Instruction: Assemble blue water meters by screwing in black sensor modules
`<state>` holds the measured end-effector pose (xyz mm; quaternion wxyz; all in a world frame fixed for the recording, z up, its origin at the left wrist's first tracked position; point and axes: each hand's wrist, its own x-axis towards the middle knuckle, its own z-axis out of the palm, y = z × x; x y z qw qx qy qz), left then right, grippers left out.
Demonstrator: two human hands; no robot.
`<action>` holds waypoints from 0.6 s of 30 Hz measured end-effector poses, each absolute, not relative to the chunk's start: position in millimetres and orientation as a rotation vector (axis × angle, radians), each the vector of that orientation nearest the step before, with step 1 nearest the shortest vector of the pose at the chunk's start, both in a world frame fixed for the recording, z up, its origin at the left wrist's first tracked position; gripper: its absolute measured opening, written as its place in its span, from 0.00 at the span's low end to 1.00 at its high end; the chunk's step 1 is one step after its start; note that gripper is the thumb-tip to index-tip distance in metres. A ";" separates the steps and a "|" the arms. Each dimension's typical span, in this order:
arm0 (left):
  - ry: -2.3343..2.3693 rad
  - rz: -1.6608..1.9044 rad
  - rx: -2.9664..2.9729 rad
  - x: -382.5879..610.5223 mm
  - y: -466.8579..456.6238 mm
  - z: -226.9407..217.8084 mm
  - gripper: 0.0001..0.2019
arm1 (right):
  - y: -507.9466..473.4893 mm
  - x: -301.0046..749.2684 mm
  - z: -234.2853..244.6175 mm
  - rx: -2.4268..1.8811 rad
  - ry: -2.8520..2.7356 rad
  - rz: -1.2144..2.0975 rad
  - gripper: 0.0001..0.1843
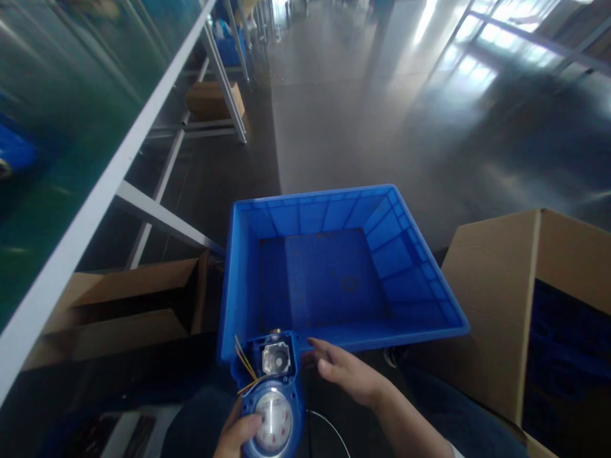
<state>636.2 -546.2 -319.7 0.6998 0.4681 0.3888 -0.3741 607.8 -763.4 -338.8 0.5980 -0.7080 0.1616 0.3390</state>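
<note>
My left hand (238,434) grips a blue water meter (294,407) from its lower left, the thumb resting on the round dial (274,420). The meter has an uncovered square compartment (277,358) at its upper end, and thin yellow and red wires (245,358) stick out at its left side. My right hand (341,372) is just right of the meter, apart from it, with fingers stretched out and nothing in them. Both hands are at the near edge of a large blue plastic crate (344,340), whose inside bottom is bare and scuffed.
To the right stands an open cardboard box (491,286) with dark blue parts inside. Another open carton (138,280) lies on the left beneath a green-topped table with a white metal frame (107,172). A closed carton (212,100) sits farther back. Grey floor (344,127) stretches ahead.
</note>
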 end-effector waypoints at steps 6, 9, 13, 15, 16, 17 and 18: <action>0.593 -0.891 0.965 672.1 -592.1 -343.1 0.28 | -739.9 628.5 -332.4 -0.773 0.584 0.444 0.45; 0.537 -0.905 0.934 691.8 -609.1 -359.0 0.28 | -743.7 648.4 -350.0 -0.673 0.690 0.424 0.42; 0.479 -0.872 0.941 720.1 -626.2 -381.2 0.27 | -751.9 676.9 -370.6 -0.699 0.731 0.312 0.42; 0.444 -0.841 0.966 734.3 -634.1 -392.5 0.27 | -757.0 692.2 -381.3 -0.716 0.727 0.305 0.41; 0.433 -0.823 0.988 741.1 -637.8 -398.7 0.27 | -760.0 700.2 -387.8 -0.719 0.715 0.312 0.41; 0.425 -0.802 1.017 747.5 -641.3 -405.6 0.26 | -763.3 708.4 -395.4 -0.720 0.700 0.323 0.40; 0.420 -0.774 1.063 753.3 -644.3 -413.2 0.26 | -766.6 716.5 -404.2 -0.725 0.688 0.332 0.39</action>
